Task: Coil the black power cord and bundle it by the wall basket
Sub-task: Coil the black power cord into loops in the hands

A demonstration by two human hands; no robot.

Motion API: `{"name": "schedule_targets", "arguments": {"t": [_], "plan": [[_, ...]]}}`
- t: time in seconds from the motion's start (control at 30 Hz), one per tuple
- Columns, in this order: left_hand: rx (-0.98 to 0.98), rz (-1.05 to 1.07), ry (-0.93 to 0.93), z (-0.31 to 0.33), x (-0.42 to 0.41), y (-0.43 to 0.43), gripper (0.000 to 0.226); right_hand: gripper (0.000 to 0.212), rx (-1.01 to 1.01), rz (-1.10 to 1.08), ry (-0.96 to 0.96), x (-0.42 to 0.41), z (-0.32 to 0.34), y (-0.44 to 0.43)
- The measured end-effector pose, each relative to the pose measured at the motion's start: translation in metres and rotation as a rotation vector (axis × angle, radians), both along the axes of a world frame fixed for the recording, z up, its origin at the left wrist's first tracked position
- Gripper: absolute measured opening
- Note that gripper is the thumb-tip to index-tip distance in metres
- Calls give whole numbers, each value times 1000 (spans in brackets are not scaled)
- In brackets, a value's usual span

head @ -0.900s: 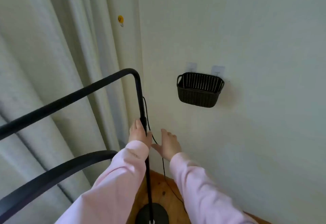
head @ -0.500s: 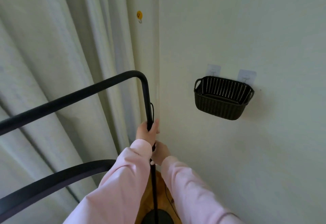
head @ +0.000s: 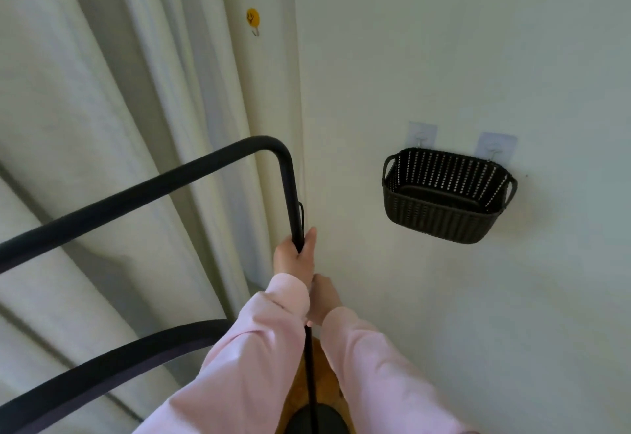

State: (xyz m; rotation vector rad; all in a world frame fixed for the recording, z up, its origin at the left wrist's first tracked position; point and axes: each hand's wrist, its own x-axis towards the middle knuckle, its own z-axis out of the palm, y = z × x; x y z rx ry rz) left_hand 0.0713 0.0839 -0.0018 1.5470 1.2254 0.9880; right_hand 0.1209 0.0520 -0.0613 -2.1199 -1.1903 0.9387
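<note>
The black power cord (head: 301, 212) shows as a thin loop running down the right side of a black lamp pole (head: 290, 191). My left hand (head: 294, 257) is wrapped around that pole just below the loop. My right hand (head: 323, 298) sits directly under it, fingers curled closed where the cord runs down; the cord inside the grip is hidden by my left sleeve. The dark woven wall basket (head: 444, 221) hangs empty from two clear adhesive hooks, to the right of my hands and slightly higher.
The pole bends into a black arm (head: 143, 191) reaching left across pale curtains (head: 102, 109). A second curved black bar (head: 102, 368) lies lower left. The lamp's round base (head: 316, 421) stands on wood floor. A yellow smiley hook (head: 253, 18) is stuck high up on the wall.
My right hand, open beside the cord before, has moved in against the pole and closed. My left hand has kept its grip on the pole. The view has shifted left, so the basket appears farther right.
</note>
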Motion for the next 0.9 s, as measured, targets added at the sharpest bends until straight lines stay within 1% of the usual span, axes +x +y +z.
{"name": "schedule_targets", "arguments": {"t": [0.1, 0.2, 0.33, 0.4, 0.5, 0.53, 0.6, 0.63, 0.73, 0.9], "plan": [[13, -3, -28, 6, 10, 12, 44, 21, 19, -21, -25, 9, 6, 12], [23, -17, -56, 13, 18, 22, 42, 27, 33, -27, -50, 17, 14, 23], [48, -45, -47, 12, 30, 35, 44, 31, 50, -43, -83, 30, 14, 34], [43, -38, -45, 7, 36, 41, 44, 31, 63, -56, -91, 34, 13, 37], [34, -45, -41, 3, 44, 49, 43, 31, 72, -106, -44, 40, 11, 43], [31, -55, -42, 1, 47, 51, 43, 29, 74, -119, -27, 43, 10, 44], [23, -58, -38, -3, 53, 54, 43, 17, 71, -121, -7, 49, 7, 48], [22, -56, -43, -4, 57, 56, 43, 15, 71, -124, 2, 52, 6, 50], [25, -70, -62, -5, 67, 63, 42, 24, 79, -128, -3, 61, 4, 57], [21, -91, -54, -5, 79, 75, 42, 14, 64, -128, 2, 72, 5, 68]]}}
